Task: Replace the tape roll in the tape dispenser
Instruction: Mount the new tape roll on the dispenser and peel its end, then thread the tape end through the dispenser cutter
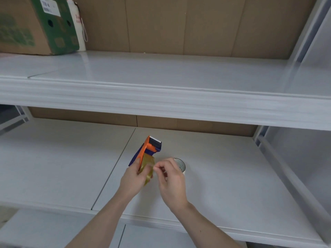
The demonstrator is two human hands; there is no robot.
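Note:
An orange and blue tape dispenser is held above the lower white shelf, its cutter end pointing up and away. A yellowish clear tape roll sits in it. My left hand grips the dispenser and roll from the left. My right hand is at the roll's right side, thumb and forefinger pinched together at the roll's edge; whether they hold the tape's end I cannot tell. A second roll or core with a pale top lies on the shelf behind my right hand, partly hidden.
An upper white shelf juts out above the work area. On its far left stand a brown and green cardboard box and a white bottle with a strap. Brown cardboard panels line the back.

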